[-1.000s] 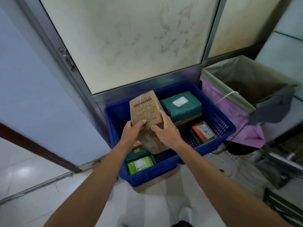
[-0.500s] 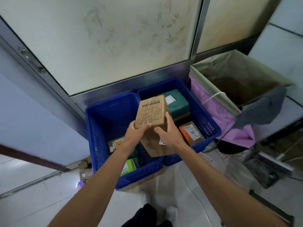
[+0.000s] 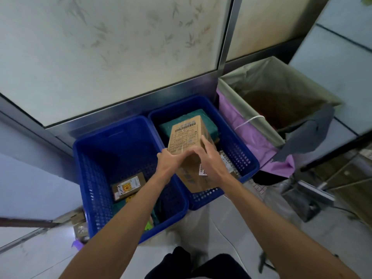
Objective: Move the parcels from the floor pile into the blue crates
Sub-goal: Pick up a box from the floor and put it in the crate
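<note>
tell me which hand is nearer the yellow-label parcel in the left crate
Left. The left hand grips the cardboard box just right of the yellow-label parcel; the right hand holds the box's other side, farther right.

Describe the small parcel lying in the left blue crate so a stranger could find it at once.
Below the frosted glass panel stand two blue crates; take the left crate. Inside lies a flat brown parcel. Unlike the tall cardboard box held at the right crate, it bears a yellow-and-red sticker.

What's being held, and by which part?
The brown box, in both hands: left hand at its near top edge, right hand on its right side.
</note>
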{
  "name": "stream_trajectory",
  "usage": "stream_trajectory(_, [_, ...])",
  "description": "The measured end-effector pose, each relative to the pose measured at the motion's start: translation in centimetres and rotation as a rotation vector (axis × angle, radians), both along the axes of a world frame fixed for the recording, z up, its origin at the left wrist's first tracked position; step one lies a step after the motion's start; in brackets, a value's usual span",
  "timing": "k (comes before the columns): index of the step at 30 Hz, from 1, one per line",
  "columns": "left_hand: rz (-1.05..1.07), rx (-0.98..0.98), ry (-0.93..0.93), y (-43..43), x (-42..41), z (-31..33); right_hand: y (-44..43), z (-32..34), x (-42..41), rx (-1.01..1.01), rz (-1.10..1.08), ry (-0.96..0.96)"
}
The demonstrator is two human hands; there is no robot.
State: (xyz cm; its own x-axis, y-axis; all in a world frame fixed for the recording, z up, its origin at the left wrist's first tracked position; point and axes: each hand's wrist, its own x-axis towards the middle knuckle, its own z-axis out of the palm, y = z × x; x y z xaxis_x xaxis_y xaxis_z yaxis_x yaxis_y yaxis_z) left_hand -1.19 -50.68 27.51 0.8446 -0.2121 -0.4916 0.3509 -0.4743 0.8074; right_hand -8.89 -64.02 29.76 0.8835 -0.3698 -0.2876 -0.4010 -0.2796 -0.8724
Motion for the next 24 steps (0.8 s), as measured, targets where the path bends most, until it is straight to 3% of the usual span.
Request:
stream_trajectory(8, [-0.018, 0.065, 0.135, -3.0, 1.1, -2.9, -1.6, -3.2, 2.5, -0.105, 0.093, 0.083])
stream_trajectory(14, [0.196, 0.132, 0.323, -6.3, 0.9, -6.8, -4.7, -6.2, 4.3, -0.043, 0.214, 0.160])
stream_trajectory(24, [0.498, 0.286, 0.455, -12.7, -0.4, -10.0, -11.7, -10.4, 5.5, 0.106, 0.442, 0.235])
